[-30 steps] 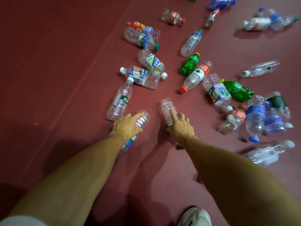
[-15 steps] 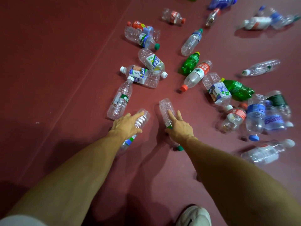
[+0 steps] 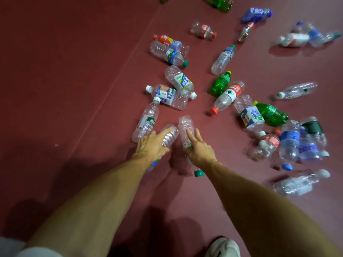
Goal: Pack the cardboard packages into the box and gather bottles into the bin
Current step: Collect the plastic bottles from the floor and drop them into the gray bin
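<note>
Many empty plastic bottles lie scattered on a dark red floor [image 3: 74,71]. My left hand [image 3: 152,145] is wrapped over a clear ribbed bottle [image 3: 171,134] that lies on the floor. My right hand [image 3: 199,150] grips a clear bottle [image 3: 186,125] whose green cap [image 3: 198,173] points back toward me; two fingers stretch along its body. The two held bottles lie almost side by side, their bases nearly touching. No box, bin or cardboard package is in view.
A clear bottle with a green label [image 3: 146,121] lies just left of my left hand. Two green bottles [image 3: 221,83] [image 3: 271,113] and several clear ones crowd the right side and the back. My shoe [image 3: 222,247] is at the bottom edge.
My two hands have drawn closer together, bringing the two bottles nearly side by side. The view has tilted up a little, showing more bottles at the far end.
</note>
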A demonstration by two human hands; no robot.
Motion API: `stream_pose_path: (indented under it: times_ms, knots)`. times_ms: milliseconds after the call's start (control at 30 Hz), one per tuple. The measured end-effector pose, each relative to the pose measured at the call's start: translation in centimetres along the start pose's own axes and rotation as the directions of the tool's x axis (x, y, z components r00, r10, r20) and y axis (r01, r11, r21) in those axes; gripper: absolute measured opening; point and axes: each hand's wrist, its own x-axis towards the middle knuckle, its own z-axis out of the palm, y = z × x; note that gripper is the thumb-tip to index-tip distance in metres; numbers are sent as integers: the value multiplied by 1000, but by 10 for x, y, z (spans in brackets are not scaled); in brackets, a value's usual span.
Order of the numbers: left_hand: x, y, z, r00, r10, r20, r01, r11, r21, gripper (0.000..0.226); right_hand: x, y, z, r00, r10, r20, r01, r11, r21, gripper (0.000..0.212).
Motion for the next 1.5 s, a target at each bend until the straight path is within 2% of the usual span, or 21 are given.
stream_pose_path:
  times_ms: [233, 400, 600, 733, 867, 1000, 1133, 1333, 1500]
  knots:
    - [-56, 18, -158, 1000, -17, 19, 19, 992, -127, 81, -63, -95, -141, 999, -34, -27, 35, 999, 17, 75]
    - [-123, 29, -317, 996, -84, -23, 78, 976, -202, 81, -132, -191, -273, 989, -120, -89, 118, 993, -21, 74]
    - [-227, 27, -509, 979, -160, -125, 125, 960, -249, 81, -229, -313, -410, 973, -219, -77, 212, 973, -89, 72]
    - [-298, 17, -605, 951, -247, -188, 195, 947, -257, 79, -280, -392, -475, 940, -333, -69, 321, 936, -143, 76]
    - [-362, 4, -664, 885, -380, -269, 295, 905, -308, 78, -317, -457, -513, 885, -465, -31, 448, 867, -217, 75]
    - [-425, -23, -695, 768, -531, -357, 405, 835, -371, 78, -346, -515, -527, 799, -601, 14, 579, 762, -290, 75]
    - [-502, -53, -704, 647, -648, -402, 484, 756, -441, 78, -385, -576, -509, 664, -742, 92, 724, 608, -326, 74]
    - [-650, -99, -683, 448, -794, -410, 608, 607, -511, 80, -481, -670, -437, 402, -877, 262, 892, 310, -330, 74]
    - [-792, -129, -638, 244, -913, -327, 717, 397, -573, 79, -582, -732, -349, 182, -897, 402, 960, 75, -269, 72]
